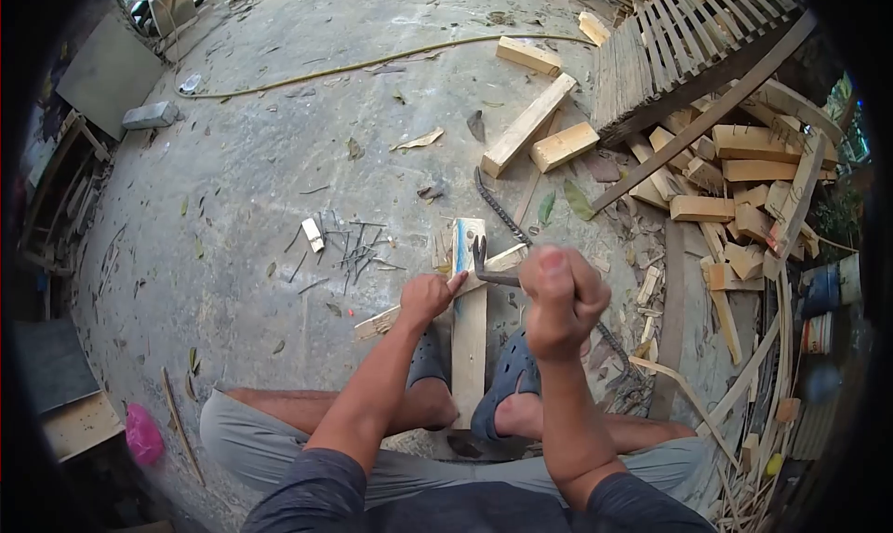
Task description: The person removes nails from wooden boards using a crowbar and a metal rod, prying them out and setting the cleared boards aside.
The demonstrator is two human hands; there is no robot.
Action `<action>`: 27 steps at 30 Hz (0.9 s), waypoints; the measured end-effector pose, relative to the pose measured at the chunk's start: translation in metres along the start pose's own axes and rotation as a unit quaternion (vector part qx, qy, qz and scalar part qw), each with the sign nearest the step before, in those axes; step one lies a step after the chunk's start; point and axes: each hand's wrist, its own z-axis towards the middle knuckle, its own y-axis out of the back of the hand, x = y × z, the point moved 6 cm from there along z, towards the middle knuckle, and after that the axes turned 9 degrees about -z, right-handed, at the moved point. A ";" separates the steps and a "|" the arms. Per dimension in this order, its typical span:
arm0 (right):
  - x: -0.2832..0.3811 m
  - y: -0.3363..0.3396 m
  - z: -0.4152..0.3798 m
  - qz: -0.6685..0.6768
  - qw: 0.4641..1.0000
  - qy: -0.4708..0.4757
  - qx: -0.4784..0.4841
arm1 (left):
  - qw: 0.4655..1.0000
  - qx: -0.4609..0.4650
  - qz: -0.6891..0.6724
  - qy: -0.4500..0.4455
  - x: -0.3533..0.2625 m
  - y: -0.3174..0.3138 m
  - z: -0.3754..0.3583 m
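Observation:
My left hand [428, 297] is closed around a thin wooden strip [379, 324], which lies slantwise across a longer plank [471, 347] with a blue streak near its far end. The plank lies lengthwise between my two clogs [510, 384]. In my right fist [563, 300], raised over the right clog, is a dark metal pry bar [498, 277]. Its bent, forked end is over the plank just beyond the strip, close to my left fingertips. Left of the plank, several long nails [358, 254] lie scattered on the concrete beside a small pale wood block [313, 235].
A ribbed steel rod [499, 206] lies on the ground beyond the plank, running behind my right hand. Wood offcuts [702, 207] are heaped at the right beside a slatted wooden crate [642, 63]. A yellow hose [372, 61] crosses the far ground. A pink bag [143, 433] lies at the left.

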 end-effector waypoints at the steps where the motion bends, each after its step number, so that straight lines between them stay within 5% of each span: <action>1: -0.002 0.007 -0.008 0.010 1.000 -0.001 -0.011 | 1.000 -0.007 0.021 -0.021 0.000 -0.003 0.002; 7: 0.024 0.016 -0.122 0.041 0.985 0.145 0.083 | 1.000 0.014 0.009 -0.025 0.005 -0.005 0.005; 12: 0.028 0.032 -0.181 0.007 0.979 0.121 0.165 | 0.994 -0.073 -0.027 -0.073 -0.013 0.014 0.006; 15: 0.015 0.042 -0.152 0.064 0.934 -0.084 0.343 | 0.975 -0.117 -0.127 -0.141 -0.028 0.008 0.025; 17: -0.001 0.052 -0.145 0.065 0.791 -0.401 0.457 | 0.953 -0.140 -0.175 -0.202 -0.023 -0.018 0.043; 18: 0.012 0.048 -0.127 -0.156 0.846 -0.262 0.438 | 0.956 -0.128 -0.173 -0.198 -0.023 -0.026 0.040; 19: 0.035 0.032 -0.111 -0.368 0.839 -0.096 0.389 | 0.957 -0.121 -0.170 -0.200 -0.024 -0.027 0.044; 20: 0.056 0.021 -0.102 -0.551 0.770 0.076 0.312 | 0.959 -0.112 -0.165 -0.202 -0.025 -0.027 0.049; 24: 0.009 0.033 -0.151 -0.531 0.654 -0.239 0.483 | 0.963 -0.104 -0.195 -0.153 -0.029 -0.025 0.042; 27: -0.011 0.036 -0.194 -0.475 0.731 -0.256 0.418 | 0.953 -0.123 -0.223 -0.165 -0.034 -0.018 0.034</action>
